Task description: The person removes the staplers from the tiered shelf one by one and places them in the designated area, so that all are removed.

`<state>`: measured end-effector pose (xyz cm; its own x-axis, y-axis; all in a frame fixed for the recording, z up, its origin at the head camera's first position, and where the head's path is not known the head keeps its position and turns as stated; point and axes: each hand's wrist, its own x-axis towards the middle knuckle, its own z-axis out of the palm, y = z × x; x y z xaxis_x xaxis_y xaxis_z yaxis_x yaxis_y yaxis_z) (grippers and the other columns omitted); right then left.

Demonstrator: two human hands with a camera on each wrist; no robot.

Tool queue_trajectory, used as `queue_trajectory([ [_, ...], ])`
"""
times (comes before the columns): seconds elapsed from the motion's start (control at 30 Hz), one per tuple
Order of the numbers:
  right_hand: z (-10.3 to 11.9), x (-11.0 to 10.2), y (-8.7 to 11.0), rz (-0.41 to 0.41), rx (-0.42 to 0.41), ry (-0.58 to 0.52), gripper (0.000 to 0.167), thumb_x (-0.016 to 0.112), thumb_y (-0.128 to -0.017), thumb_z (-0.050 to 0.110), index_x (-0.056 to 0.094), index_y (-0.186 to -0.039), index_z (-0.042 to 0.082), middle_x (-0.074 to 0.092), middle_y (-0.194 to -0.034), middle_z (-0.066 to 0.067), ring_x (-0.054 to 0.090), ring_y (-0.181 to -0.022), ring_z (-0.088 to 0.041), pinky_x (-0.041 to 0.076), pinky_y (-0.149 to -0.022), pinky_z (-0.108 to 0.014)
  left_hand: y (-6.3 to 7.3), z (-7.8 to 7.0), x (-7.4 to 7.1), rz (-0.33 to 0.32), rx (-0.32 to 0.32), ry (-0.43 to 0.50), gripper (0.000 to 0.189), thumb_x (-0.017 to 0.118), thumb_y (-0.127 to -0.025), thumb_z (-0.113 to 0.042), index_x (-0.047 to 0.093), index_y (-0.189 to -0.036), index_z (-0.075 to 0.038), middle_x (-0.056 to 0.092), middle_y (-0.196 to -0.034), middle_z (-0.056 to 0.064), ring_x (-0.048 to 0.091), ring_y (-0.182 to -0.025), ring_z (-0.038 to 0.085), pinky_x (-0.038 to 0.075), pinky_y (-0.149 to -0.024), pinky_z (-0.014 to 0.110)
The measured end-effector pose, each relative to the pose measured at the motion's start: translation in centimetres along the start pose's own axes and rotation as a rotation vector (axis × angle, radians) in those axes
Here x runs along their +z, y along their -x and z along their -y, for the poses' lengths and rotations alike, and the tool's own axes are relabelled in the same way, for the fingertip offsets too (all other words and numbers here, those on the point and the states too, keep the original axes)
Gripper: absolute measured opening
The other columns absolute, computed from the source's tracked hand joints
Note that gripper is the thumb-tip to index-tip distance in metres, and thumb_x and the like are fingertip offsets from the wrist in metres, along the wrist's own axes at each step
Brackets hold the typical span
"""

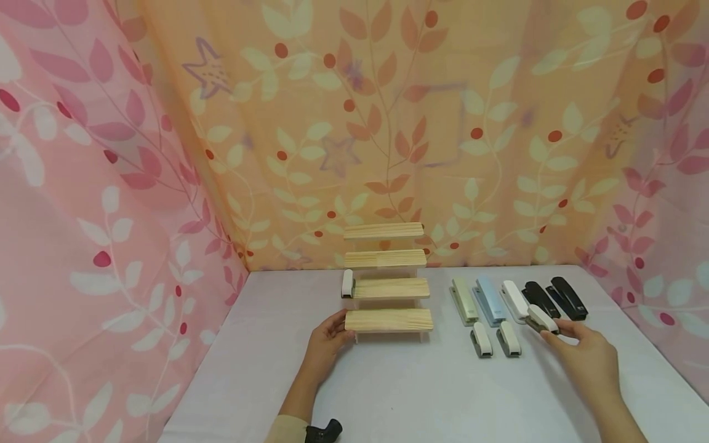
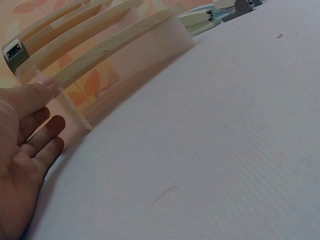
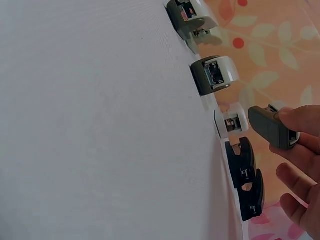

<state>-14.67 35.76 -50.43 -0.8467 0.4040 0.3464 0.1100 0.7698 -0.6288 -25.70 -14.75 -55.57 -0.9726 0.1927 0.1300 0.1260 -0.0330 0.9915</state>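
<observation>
My left hand grips the left end of the lowest board of a tiered wooden display stand, its thumb on the board's end in the left wrist view. On the second board from the bottom, a small white stapler sits at the left end. My right hand pinches another small white stapler with a grey base between thumb and fingers, held up above the table near the black staplers. Two more small white staplers stand in front of the row of larger ones.
A green stapler, a light blue stapler and a larger white stapler lie left of the black ones. The table has a white cloth. Patterned curtains hang behind and at both sides.
</observation>
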Motion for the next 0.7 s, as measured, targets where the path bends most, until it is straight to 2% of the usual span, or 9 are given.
queue_trajectory([
  [0.37,-0.7,0.4,0.1,0.053,0.075,0.04,0.054,0.08,-0.089,0.04,0.07,-0.124,0.001,0.071,-0.117,-0.028,0.058,-0.11,-0.056,0.043,-0.076,-0.056,0.1,-0.3,0.0,-0.008,-0.022,-0.034,0.068,0.082,-0.089,-0.019,0.052,-0.148,-0.008,0.059,-0.144,0.013,0.06,-0.128,0.027,0.056,-0.097,0.021],
  [0.7,-1.2,0.8,-0.2,0.088,0.104,0.058,0.053,0.08,-0.089,0.038,0.069,-0.124,0.001,0.071,-0.117,-0.026,0.058,-0.11,-0.055,0.043,-0.076,-0.055,0.1,-0.2,0.0,-0.002,-0.008,-0.013,0.069,0.082,-0.089,-0.018,0.051,-0.149,-0.004,0.058,-0.145,0.016,0.06,-0.128,0.027,0.056,-0.097,0.021],
])
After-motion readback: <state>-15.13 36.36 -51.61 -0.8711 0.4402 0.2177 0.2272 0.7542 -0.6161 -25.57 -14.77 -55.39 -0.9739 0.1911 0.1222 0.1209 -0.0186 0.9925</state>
